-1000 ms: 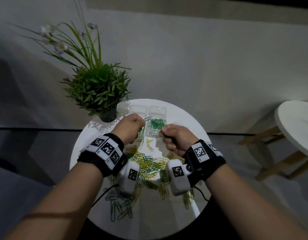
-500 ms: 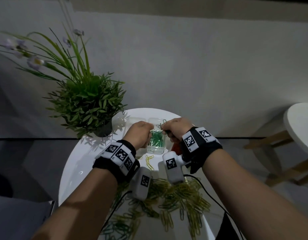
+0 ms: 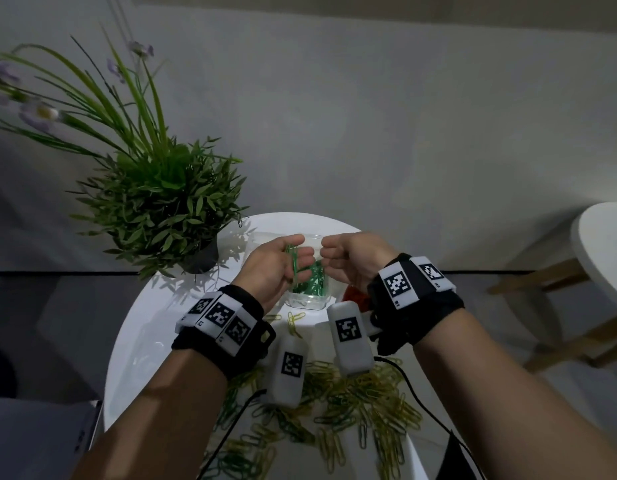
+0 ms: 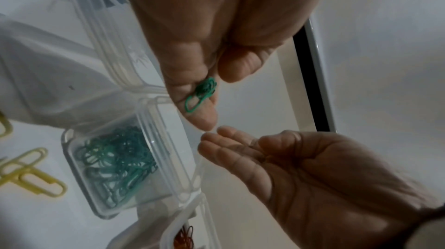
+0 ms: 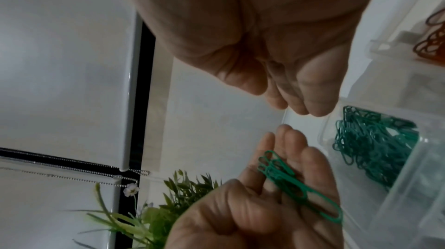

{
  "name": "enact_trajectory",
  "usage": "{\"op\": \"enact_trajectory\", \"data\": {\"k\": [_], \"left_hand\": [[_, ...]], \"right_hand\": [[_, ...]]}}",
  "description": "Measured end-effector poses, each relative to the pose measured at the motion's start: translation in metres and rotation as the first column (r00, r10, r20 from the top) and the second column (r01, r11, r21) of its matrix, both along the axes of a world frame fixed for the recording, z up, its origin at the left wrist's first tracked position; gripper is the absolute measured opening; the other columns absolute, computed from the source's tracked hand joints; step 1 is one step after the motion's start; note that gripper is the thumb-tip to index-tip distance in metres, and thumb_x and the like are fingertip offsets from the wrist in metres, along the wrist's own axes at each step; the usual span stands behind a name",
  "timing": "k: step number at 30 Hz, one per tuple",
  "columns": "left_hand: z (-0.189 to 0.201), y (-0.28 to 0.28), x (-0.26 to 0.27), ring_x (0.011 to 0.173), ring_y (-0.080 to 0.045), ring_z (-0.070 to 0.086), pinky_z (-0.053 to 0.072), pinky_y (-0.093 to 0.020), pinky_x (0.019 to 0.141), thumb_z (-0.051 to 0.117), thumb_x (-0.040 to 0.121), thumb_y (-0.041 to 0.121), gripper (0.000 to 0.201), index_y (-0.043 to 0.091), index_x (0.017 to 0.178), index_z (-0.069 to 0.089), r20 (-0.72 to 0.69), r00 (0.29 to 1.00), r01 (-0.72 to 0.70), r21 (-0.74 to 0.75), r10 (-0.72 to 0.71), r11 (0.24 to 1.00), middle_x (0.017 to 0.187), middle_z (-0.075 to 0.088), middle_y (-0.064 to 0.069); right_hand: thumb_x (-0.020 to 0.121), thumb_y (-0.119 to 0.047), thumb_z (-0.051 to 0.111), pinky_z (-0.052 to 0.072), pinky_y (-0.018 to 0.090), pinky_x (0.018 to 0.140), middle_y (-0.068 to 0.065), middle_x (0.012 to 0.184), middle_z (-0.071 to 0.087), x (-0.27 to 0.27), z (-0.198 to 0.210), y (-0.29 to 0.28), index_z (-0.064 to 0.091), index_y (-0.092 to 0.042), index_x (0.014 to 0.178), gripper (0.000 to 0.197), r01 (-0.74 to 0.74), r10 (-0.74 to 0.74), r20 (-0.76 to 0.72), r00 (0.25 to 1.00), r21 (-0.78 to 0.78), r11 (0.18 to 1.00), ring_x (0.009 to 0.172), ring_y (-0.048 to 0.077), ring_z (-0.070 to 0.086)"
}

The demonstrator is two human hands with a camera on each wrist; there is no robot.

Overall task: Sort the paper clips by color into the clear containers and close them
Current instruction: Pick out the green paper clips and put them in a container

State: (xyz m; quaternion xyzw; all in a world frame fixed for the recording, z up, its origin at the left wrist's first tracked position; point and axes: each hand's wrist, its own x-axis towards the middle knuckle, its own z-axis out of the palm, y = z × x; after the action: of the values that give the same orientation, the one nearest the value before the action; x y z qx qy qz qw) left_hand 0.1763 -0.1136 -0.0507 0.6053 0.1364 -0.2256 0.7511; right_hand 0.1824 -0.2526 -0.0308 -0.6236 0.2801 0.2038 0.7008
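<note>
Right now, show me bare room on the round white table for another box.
Bare: the left of the round white table, between the dark plant pot and the left forearm; a thin strip beyond the clear box of green paper clips. Crowded: the near side, strewn with loose yellow and green paper clips. Right side hidden.

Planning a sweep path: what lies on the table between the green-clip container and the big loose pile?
A few loose yellow clips on the white table, in the head view; wrist cameras hide part of that stretch.

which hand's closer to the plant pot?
Left. The left hand, holding green clips, is just right of the pot; the right hand is farther right.
</note>
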Motion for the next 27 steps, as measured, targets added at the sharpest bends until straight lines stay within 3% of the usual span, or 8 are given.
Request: {"op": "enact_trajectory", "data": {"k": [2, 3, 5, 8, 16, 18, 22, 27], "left_hand": [[-0.003, -0.003, 0.001, 0.108, -0.023, 0.054, 0.044, -0.021, 0.070, 0.018, 0.077, -0.025, 0.068, 0.000, 0.135, 0.042, 0.021, 0.999, 0.025, 0.051, -0.026, 0.998, 0.121, 0.054, -0.017], [-0.003, -0.004, 0.001, 0.112, -0.022, 0.052, 0.039, -0.020, 0.070, 0.020, 0.081, -0.023, 0.066, 0.002, 0.139, 0.040, 0.039, 0.998, 0.045, 0.087, -0.048, 0.995, 0.131, 0.051, -0.017], [-0.003, -0.004, 0.000, 0.124, -0.021, 0.048, 0.037, -0.019, 0.070, 0.024, 0.089, -0.017, 0.060, 0.006, 0.143, 0.037, 0.068, 0.993, 0.082, 0.137, -0.092, 0.987, 0.144, 0.043, -0.017], [0.002, -0.003, -0.004, 0.129, -0.022, 0.047, 0.039, -0.017, 0.069, 0.026, 0.092, -0.014, 0.055, 0.006, 0.142, 0.038, 0.113, 0.988, 0.086, 0.149, -0.103, 0.985, 0.144, 0.044, -0.015], [-0.010, 0.012, -0.067, 0.053, -0.008, 0.055, 0.044, -0.015, 0.050, 0.048, 0.092, 0.001, 0.019, 0.009, 0.097, 0.065, 0.274, 0.933, 0.113, 0.396, -0.235, 0.911, 0.082, 0.065, -0.009], [-0.022, 0.015, -0.090, 0.059, -0.008, 0.058, 0.048, -0.020, 0.060, 0.056, 0.085, 0.010, 0.014, 0.016, 0.082, 0.068, 0.270, 0.907, 0.142, 0.528, -0.324, 0.837, 0.077, 0.069, -0.003], [-0.044, 0.023, -0.132, 0.082, -0.020, 0.060, 0.049, -0.030, 0.074, 0.060, 0.081, 0.012, 0.010, 0.017, 0.081, 0.069, 0.153, 0.791, 0.185, 0.863, -0.592, 0.470, 0.080, 0.065, 0.003], [-0.040, 0.034, -0.139, 0.086, -0.017, 0.058, 0.050, -0.032, 0.079, 0.062, 0.084, 0.021, 0.014, 0.028, 0.094, 0.067, 0.069, 0.799, 0.201, 0.906, -0.597, 0.374, 0.084, 0.056, 0.008]], "right_hand": [[0.096, -0.001, 0.039, 0.045, 0.023, 0.063, 0.028, 0.062, 0.058, -0.008, 0.010, -0.006, 0.058, 0.002, 0.095, 0.020, -0.014, 0.012, 0.042, 0.999, 0.043, 0.999, 0.054, 0.010, 0.029], [0.096, -0.002, 0.039, 0.050, 0.026, 0.073, 0.041, 0.095, 0.059, -0.014, 0.014, -0.011, 0.056, 0.012, 0.114, 0.028, -0.007, 0.004, 0.068, 0.998, 0.044, 0.999, 0.058, 0.009, 0.033], [0.096, -0.002, 0.039, 0.048, 0.022, 0.069, 0.041, 0.123, 0.048, -0.028, 0.017, -0.025, 0.052, 0.017, 0.118, 0.032, 0.019, -0.023, 0.117, 0.993, 0.030, 0.999, 0.065, 0.010, 0.047], [0.092, -0.001, 0.048, 0.052, 0.022, 0.069, 0.012, 0.098, 0.070, -0.062, 0.011, -0.050, 0.066, -0.007, 0.091, 0.020, 0.053, -0.047, 0.152, 0.987, -0.036, 0.998, 0.079, 0.017, 0.065], [0.079, 0.016, 0.059, 0.039, 0.016, 0.039, 0.010, 0.060, 0.063, -0.157, -0.031, -0.073, 0.062, 0.001, 0.076, 0.016, 0.010, 0.040, 0.118, 0.992, -0.393, 0.919, 0.040, 0.013, 0.051], [0.077, 0.011, 0.062, 0.037, 0.017, 0.039, 0.003, 0.056, 0.063, -0.174, -0.044, -0.070, 0.063, -0.002, 0.066, 0.017, -0.089, 0.155, 0.074, 0.985, -0.548, 0.832, 0.041, 0.011, 0.048], [0.072, -0.013, 0.073, 0.050, 0.023, 0.059, 0.003, 0.067, 0.069, -0.186, -0.053, -0.055, 0.067, -0.008, 0.066, 0.011, -0.319, 0.395, -0.101, 0.913, -0.780, 0.538, 0.063, 0.014, 0.061], [0.070, -0.034, 0.077, 0.051, 0.026, 0.065, 0.002, 0.077, 0.068, -0.189, -0.050, -0.029, 0.067, -0.015, 0.072, 0.021, -0.488, 0.499, -0.305, 0.811, -0.824, 0.288, 0.078, 0.019, 0.063]]}}
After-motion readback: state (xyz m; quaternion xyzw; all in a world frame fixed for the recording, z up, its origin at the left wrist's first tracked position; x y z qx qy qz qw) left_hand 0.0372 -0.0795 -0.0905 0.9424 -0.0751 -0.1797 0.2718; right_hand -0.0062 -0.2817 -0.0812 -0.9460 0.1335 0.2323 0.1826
